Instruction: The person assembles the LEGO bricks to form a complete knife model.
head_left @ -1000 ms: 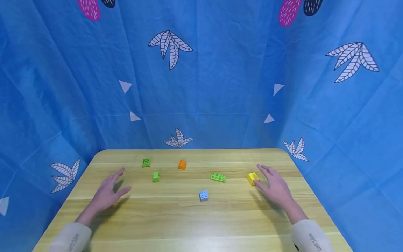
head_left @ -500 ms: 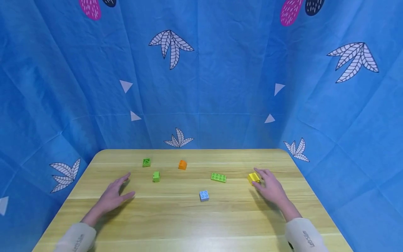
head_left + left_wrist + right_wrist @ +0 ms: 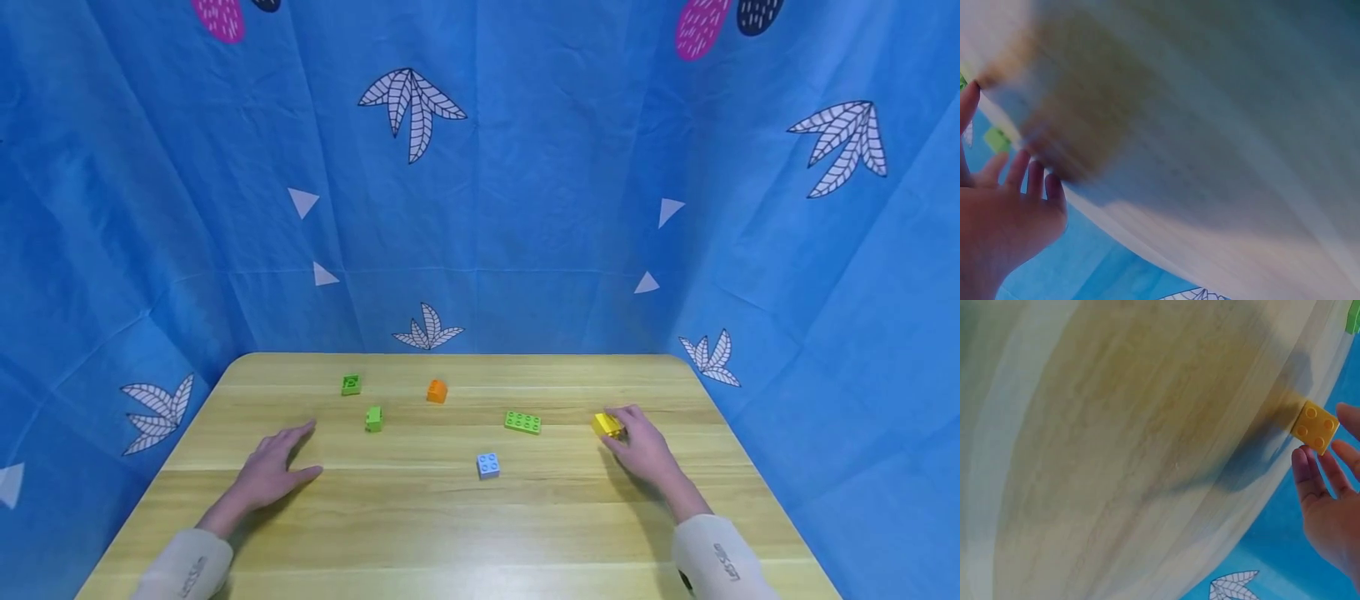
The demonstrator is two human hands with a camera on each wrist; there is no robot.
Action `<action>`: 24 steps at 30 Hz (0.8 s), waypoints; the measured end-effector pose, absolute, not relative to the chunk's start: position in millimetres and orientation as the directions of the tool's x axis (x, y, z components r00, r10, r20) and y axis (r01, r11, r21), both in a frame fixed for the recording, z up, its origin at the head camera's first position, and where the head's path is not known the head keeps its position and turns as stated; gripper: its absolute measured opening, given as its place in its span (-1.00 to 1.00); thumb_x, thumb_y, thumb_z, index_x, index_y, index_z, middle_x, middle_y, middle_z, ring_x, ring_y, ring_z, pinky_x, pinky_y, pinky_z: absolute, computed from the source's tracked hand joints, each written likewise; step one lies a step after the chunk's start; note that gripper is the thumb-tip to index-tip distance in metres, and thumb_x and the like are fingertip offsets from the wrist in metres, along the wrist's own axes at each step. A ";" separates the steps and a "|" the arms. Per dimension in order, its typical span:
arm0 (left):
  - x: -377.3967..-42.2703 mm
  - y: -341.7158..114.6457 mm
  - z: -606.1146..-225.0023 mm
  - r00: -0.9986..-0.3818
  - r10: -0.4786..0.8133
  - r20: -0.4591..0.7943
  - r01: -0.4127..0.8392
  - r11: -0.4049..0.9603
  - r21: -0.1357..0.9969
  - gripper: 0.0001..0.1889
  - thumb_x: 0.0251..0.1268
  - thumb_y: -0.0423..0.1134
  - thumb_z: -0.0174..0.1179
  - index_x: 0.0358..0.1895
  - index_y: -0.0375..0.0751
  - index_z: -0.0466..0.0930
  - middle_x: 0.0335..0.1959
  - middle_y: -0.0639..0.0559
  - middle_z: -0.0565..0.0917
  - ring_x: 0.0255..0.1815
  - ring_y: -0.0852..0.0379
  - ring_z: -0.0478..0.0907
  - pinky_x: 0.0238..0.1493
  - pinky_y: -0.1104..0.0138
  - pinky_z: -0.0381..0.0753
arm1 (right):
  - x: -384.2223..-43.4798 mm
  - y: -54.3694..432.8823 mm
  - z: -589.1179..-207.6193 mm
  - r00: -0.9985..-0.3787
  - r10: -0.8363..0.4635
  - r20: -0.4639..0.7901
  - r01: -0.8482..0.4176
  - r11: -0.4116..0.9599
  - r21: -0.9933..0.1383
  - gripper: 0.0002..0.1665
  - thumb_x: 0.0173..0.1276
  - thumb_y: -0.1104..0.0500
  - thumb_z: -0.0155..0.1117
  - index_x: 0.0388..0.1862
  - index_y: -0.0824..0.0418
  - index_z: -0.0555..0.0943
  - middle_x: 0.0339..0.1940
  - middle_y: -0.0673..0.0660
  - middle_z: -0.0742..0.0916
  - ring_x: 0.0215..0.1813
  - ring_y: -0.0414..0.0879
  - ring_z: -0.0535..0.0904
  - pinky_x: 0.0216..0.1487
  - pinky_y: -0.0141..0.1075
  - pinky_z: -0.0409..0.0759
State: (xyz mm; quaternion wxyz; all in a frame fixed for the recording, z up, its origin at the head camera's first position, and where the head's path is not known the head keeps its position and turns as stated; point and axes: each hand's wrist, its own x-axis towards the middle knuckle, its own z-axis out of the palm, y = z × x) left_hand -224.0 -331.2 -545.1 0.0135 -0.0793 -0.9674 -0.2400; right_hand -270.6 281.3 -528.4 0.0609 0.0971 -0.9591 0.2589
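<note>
On the right of the table, my right hand [image 3: 643, 446] has thumb and fingertips on either side of a yellow toy building brick [image 3: 606, 425], pinching it. The brick's studs [image 3: 1315, 429] face the right wrist camera, and part of it is hidden behind the fingers in the head view. My left hand [image 3: 262, 473] is held over the left of the table, fingers spread and holding nothing. Nearest to it is a small bright green brick [image 3: 374, 419]. In the left wrist view, a green brick [image 3: 997, 140] shows just past the fingers.
A darker green brick [image 3: 351, 384] and an orange brick [image 3: 437, 391] lie toward the back. A long green brick [image 3: 522, 422] and a light blue brick [image 3: 487, 466] are near the middle. A blue patterned cloth [image 3: 480, 208] surrounds the wooden table [image 3: 420, 533] behind and at the sides.
My right hand has moved slightly left and its fingers have closed in on the yellow brick. My left hand has shifted a little to the right and nearer to me.
</note>
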 end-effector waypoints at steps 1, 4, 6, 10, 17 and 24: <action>-224.0 -331.4 -545.4 -0.987 0.148 0.061 0.159 0.874 0.459 -0.10 0.33 0.14 0.36 0.57 -0.30 0.24 0.48 -0.42 0.37 0.42 -0.48 0.28 0.33 -0.44 0.29 | -271.1 281.0 -528.8 -0.974 -0.150 0.168 -0.214 0.847 -0.487 -0.36 0.37 0.22 0.42 0.37 0.40 0.50 0.17 0.39 0.61 0.00 0.18 0.64 0.11 0.17 0.66; -224.4 -331.8 -546.0 -0.988 0.147 0.055 0.156 0.877 0.454 -0.11 0.34 0.16 0.34 0.56 -0.29 0.25 0.49 -0.43 0.35 0.43 -0.50 0.26 0.33 -0.45 0.27 | -272.8 280.5 -530.9 -0.977 -0.138 0.164 -0.202 0.848 -0.490 -0.40 0.35 0.24 0.43 0.32 0.41 0.54 0.11 0.37 0.63 -0.07 0.12 0.62 0.04 0.12 0.68; -224.3 -331.7 -546.2 -0.988 0.145 0.050 0.152 0.878 0.454 -0.11 0.35 0.17 0.33 0.56 -0.29 0.25 0.49 -0.43 0.35 0.44 -0.50 0.25 0.33 -0.45 0.26 | -273.9 280.1 -532.4 -0.980 -0.125 0.157 -0.188 0.849 -0.493 -0.42 0.33 0.25 0.44 0.30 0.40 0.55 0.09 0.36 0.64 -0.11 0.08 0.61 0.00 0.08 0.68; -224.1 -331.3 -545.5 -0.988 0.144 0.054 0.153 0.879 0.451 -0.12 0.35 0.17 0.33 0.55 -0.29 0.26 0.49 -0.42 0.36 0.44 -0.49 0.25 0.33 -0.45 0.27 | -276.0 279.7 -534.8 -0.983 -0.109 0.147 -0.168 0.857 -0.487 -0.45 0.34 0.25 0.43 0.28 0.39 0.56 0.08 0.37 0.65 -0.13 0.07 0.61 -0.01 0.08 0.66; -223.0 -330.9 -545.8 -0.988 0.147 0.050 0.154 0.881 0.446 -0.12 0.35 0.20 0.32 0.55 -0.29 0.27 0.48 -0.41 0.37 0.44 -0.48 0.27 0.34 -0.44 0.28 | -278.6 280.0 -538.3 -0.980 -0.113 0.163 -0.178 0.863 -0.473 -0.48 0.33 0.25 0.43 0.24 0.38 0.57 0.02 0.37 0.67 -0.16 0.07 0.61 -0.05 0.07 0.65; -223.1 -331.6 -547.8 -0.987 0.148 0.056 0.158 0.883 0.443 -0.12 0.35 0.20 0.32 0.55 -0.28 0.28 0.48 -0.40 0.37 0.44 -0.47 0.27 0.33 -0.45 0.28 | -277.3 280.4 -539.3 -0.980 -0.109 0.169 -0.177 0.864 -0.472 -0.50 0.33 0.26 0.43 0.21 0.38 0.57 -0.02 0.34 0.68 -0.18 0.05 0.61 -0.09 0.03 0.65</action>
